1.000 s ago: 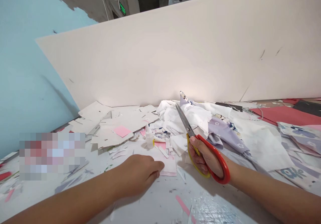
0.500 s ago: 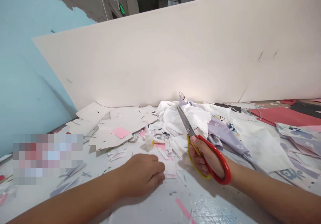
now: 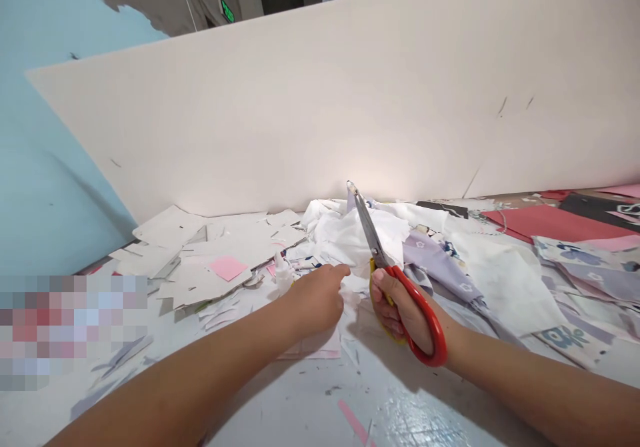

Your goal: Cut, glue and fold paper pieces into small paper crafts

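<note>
My right hand [image 3: 395, 303] is closed around the red and yellow handles of a pair of scissors [image 3: 369, 227]. Its blades are together and point up and away, over the crumpled white cloth. My left hand [image 3: 319, 300] is above the paper scraps, its index finger stretched forward and the other fingers curled. Nothing shows in it, though its underside is hidden. Just beyond the left wrist stands a small white squeeze bottle [image 3: 283, 272], partly covered by the arm. White and pink paper [image 3: 327, 352] lies beneath this hand.
Grey cardboard pieces [image 3: 200, 277] with a pink paper square [image 3: 228, 268] are piled at left. Lilac patterned fabric [image 3: 440, 270] and white cloth [image 3: 505, 280] lie to the right, with red sheets [image 3: 545, 223] farther over. A pale upright board [image 3: 300, 127] borders the table's back.
My left hand has moved forward and right over the scraps, and its index finger has stretched out. The scissors stay in my right hand. The view has shifted slightly right.
</note>
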The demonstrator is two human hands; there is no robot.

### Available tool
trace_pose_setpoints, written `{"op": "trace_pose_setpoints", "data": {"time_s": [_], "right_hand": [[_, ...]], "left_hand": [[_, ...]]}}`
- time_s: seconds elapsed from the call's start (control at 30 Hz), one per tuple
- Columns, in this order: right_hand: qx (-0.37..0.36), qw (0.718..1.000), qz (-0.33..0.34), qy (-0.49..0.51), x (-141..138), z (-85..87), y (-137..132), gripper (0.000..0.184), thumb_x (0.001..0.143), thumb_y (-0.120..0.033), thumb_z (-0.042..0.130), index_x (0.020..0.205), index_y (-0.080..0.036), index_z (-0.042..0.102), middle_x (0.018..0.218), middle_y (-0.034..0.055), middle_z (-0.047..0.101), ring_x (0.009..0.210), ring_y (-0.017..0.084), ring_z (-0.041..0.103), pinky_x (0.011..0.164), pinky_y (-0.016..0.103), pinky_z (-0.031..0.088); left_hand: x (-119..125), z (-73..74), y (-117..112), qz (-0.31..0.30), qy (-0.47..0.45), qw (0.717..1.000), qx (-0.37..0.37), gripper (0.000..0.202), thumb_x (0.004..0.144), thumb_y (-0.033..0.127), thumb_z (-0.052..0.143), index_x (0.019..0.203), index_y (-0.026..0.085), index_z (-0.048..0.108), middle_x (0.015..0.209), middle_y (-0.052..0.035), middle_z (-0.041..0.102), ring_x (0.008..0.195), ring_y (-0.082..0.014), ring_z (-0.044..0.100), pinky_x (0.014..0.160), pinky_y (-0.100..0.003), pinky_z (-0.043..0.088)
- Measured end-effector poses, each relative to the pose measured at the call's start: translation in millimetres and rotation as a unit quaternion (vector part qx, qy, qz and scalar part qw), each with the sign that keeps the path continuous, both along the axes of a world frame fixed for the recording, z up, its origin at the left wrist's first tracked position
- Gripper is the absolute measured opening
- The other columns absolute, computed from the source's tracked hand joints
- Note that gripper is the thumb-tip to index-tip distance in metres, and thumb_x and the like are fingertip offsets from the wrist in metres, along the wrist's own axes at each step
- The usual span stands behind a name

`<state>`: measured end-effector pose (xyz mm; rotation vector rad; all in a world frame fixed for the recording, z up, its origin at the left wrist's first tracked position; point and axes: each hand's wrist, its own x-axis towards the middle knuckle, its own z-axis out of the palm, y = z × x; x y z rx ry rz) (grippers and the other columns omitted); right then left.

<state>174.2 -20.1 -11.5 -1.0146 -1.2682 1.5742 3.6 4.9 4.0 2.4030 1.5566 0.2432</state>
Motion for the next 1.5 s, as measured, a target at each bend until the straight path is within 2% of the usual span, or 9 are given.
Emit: {"op": "trace_pose_setpoints", "data": {"time_s": [0.23, 0.37, 0.57, 0.73, 1.07, 1.17, 1.27, 1.33, 1.5], "right_hand": [[0.009, 0.998, 0.021, -0.066, 0, 7.3, -5, 0.037, 0.082, -0.043, 0.048, 0.055, -0.02, 0.035, 0.043, -0.0103, 0.029, 0.038, 0.006, 0.027, 0.038, 0.019, 0.023], [0.042, 0.99, 0.081, -0.108, 2, 12.5, -13, 0.031, 0.082, -0.031, 0.049, 0.055, -0.016, 0.049, 0.052, -0.0016, 0.054, 0.042, 0.008, 0.042, 0.044, 0.022, 0.032], [-0.021, 0.952, 0.254, -0.17, -8, 28.1, -32, 0.04, 0.086, -0.047, 0.042, 0.102, -0.014, 0.057, 0.063, 0.0013, 0.062, 0.04, 0.006, 0.038, 0.041, 0.018, 0.03], [-0.04, 0.943, 0.243, -0.224, -18, 41.9, -38, 0.034, 0.083, -0.052, 0.046, 0.087, -0.019, 0.051, 0.055, -0.0038, 0.056, 0.038, 0.005, 0.038, 0.037, 0.015, 0.028], [-0.048, 0.901, 0.161, -0.4, 0, 58.1, -28, 0.04, 0.082, -0.058, 0.038, 0.083, -0.021, 0.053, 0.056, 0.0018, 0.062, 0.045, 0.011, 0.048, 0.041, 0.019, 0.034], [-0.054, 0.897, 0.13, -0.42, 4, 61.1, -24, 0.04, 0.082, -0.058, 0.039, 0.083, -0.02, 0.052, 0.057, 0.0033, 0.063, 0.045, 0.011, 0.047, 0.042, 0.019, 0.034], [-0.063, 0.915, 0.104, -0.385, 0, 56.0, -22, 0.041, 0.082, -0.058, 0.039, 0.085, -0.019, 0.053, 0.057, 0.0027, 0.063, 0.042, 0.009, 0.042, 0.041, 0.019, 0.033], [-0.063, 0.929, 0.098, -0.352, -5, 50.3, -23, 0.04, 0.083, -0.054, 0.04, 0.087, -0.018, 0.055, 0.054, 0.0013, 0.061, 0.038, 0.007, 0.038, 0.04, 0.019, 0.031], [-0.101, 0.948, 0.11, -0.283, -15, 40.9, -25, 0.038, 0.086, -0.046, 0.038, 0.088, -0.014, 0.058, 0.044, -0.0017, 0.053, 0.032, 0.006, 0.032, 0.036, 0.02, 0.025]], "left_hand": [[-14, 26.4, -12, -0.027, -0.043, 0.998, -0.032, 0.017, 0.072, 0.02, 0.042, 0.075, 0.022, 0.059, 0.079, -0.0011, 0.055, 0.068, -0.0148, 0.051, 0.055, -0.025, 0.035], [-32, 36.9, -27, 0.001, -0.077, 0.996, -0.035, 0.011, 0.074, 0.028, 0.044, 0.071, 0.022, 0.052, 0.081, 0.0013, 0.051, 0.066, -0.0131, 0.046, 0.057, -0.024, 0.034], [-62, 8.8, -39, 0.08, -0.154, 0.973, -0.155, 0.023, 0.077, 0.041, 0.043, 0.068, 0.02, 0.043, 0.061, 0.0048, 0.039, 0.055, -0.011, 0.036, 0.049, -0.023, 0.027], [-69, -10.9, -37, 0.1, -0.254, 0.94, -0.207, 0.027, 0.077, 0.045, 0.045, 0.082, 0.019, 0.049, 0.07, 0.0031, 0.048, 0.061, -0.0126, 0.045, 0.056, -0.024, 0.037], [-73, -12.6, -34, 0.098, -0.247, 0.938, -0.222, 0.025, 0.076, 0.045, 0.047, 0.074, 0.02, 0.045, 0.066, 0.0043, 0.042, 0.058, -0.011, 0.041, 0.054, -0.022, 0.037], [-71, -6.1, -36, 0.091, -0.206, 0.962, -0.156, 0.025, 0.08, 0.043, 0.043, 0.069, 0.02, 0.043, 0.063, 0.0044, 0.041, 0.056, -0.0107, 0.039, 0.052, -0.022, 0.034], [-65, -2.3, -42, 0.044, -0.106, 0.992, 0.061, 0.026, 0.085, 0.035, 0.036, 0.066, 0.02, 0.044, 0.064, 0.0016, 0.045, 0.059, -0.0124, 0.041, 0.055, -0.024, 0.033], [-59, -4.7, -47, -0.028, -0.038, 0.982, 0.182, 0.025, 0.087, 0.029, 0.033, 0.073, 0.019, 0.051, 0.074, -0.0028, 0.052, 0.067, -0.0144, 0.046, 0.062, -0.026, 0.035], [-48, -11.3, -55, -0.091, 0.063, 0.986, 0.123, 0.025, 0.087, 0.029, 0.033, 0.078, 0.02, 0.055, 0.075, -0.0036, 0.055, 0.064, -0.0144, 0.048, 0.057, -0.026, 0.033]]}}
